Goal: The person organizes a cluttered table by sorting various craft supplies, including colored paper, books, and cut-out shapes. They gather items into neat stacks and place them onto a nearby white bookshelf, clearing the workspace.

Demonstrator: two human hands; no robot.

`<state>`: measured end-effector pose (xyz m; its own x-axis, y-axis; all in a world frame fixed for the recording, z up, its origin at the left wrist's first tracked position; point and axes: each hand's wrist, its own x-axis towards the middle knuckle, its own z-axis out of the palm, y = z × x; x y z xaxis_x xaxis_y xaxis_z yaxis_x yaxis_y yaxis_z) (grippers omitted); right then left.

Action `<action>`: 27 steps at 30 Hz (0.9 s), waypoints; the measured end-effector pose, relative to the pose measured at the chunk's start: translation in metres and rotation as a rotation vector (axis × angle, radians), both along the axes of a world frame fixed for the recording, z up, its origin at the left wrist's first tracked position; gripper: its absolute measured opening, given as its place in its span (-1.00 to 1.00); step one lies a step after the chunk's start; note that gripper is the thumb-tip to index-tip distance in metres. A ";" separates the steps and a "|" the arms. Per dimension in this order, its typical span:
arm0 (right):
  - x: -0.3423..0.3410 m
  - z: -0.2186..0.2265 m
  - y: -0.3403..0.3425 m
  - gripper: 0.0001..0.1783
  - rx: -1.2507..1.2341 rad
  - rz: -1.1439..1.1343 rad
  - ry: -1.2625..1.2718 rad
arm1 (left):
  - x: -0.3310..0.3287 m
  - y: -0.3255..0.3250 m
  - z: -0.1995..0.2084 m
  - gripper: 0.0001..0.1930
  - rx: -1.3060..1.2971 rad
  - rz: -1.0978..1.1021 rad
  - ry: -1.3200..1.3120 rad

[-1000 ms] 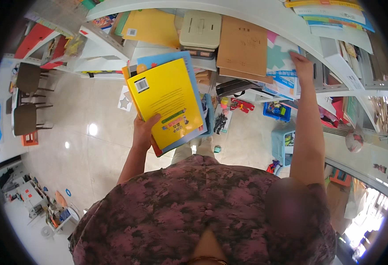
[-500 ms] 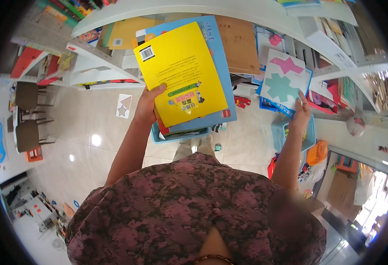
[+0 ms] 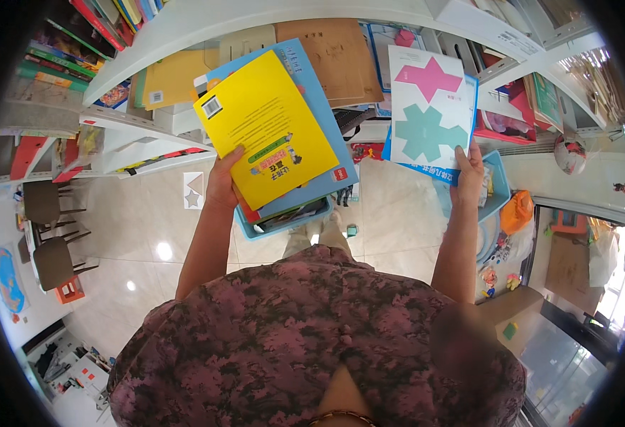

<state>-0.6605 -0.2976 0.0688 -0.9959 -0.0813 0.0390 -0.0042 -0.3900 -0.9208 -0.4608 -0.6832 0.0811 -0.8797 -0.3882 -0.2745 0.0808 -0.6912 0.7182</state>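
My left hand (image 3: 223, 178) grips a small stack of books at its lower left edge. On top lies a yellow book (image 3: 263, 121), back cover up, over a larger light-blue book (image 3: 312, 71); a red edge shows beneath them. In my right hand (image 3: 470, 169) are a white sheet (image 3: 408, 78) with a pink and a green cut-out shape and a blue booklet (image 3: 437, 174) behind it, pinched at the lower right corner with the thumb on top. The two bundles are held apart, in front of white shelves.
Brown envelopes (image 3: 327, 60) lie on the shelf ahead. Blue bins stand on the floor, one (image 3: 248, 229) below the books and another (image 3: 497, 174) at the right. A white card with a star (image 3: 193, 191) lies on the tiles. Brown chairs (image 3: 53, 263) stand at the left.
My right hand has brought the sheet and blue booklet leftward, nearer the book stack. The books have shifted slightly left, and the view has turned a little.
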 end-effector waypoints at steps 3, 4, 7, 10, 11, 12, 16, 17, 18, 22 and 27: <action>0.003 -0.004 -0.001 -0.56 -0.092 0.030 -0.088 | 0.010 -0.005 0.003 -0.53 0.019 0.013 -0.021; 0.001 -0.010 -0.001 -0.56 -0.119 0.045 -0.115 | 0.015 -0.012 0.003 -0.53 0.038 0.002 -0.017; -0.001 -0.016 -0.001 -0.57 -0.104 0.061 -0.088 | 0.012 -0.018 -0.001 -0.53 0.038 0.008 0.011; 0.007 -0.012 -0.007 -0.56 -0.126 0.039 -0.095 | -0.002 -0.026 0.005 -0.53 -0.034 0.034 0.022; 0.007 -0.013 -0.005 -0.55 -0.138 0.036 -0.097 | -0.013 -0.024 0.008 -0.53 -0.056 0.034 0.023; 0.007 -0.011 -0.005 -0.55 -0.155 0.039 -0.095 | -0.022 -0.022 0.013 -0.53 -0.028 0.006 0.058; 0.015 -0.007 -0.001 -0.59 -0.179 -0.019 -0.106 | -0.073 -0.013 0.029 -0.56 0.044 -0.097 0.119; 0.017 -0.006 0.001 -0.59 -0.186 -0.016 -0.114 | -0.088 -0.012 0.032 -0.56 0.050 -0.128 0.112; 0.019 -0.005 0.002 -0.58 -0.190 -0.020 -0.112 | -0.104 -0.011 0.032 -0.57 0.060 -0.159 0.110; 0.023 -0.006 0.006 -0.57 -0.183 -0.023 -0.106 | -0.167 -0.013 0.015 -0.61 0.062 -0.205 0.095; 0.029 -0.003 0.000 -0.57 -0.148 -0.097 -0.128 | -0.213 -0.038 0.001 -0.63 -0.024 -0.190 0.022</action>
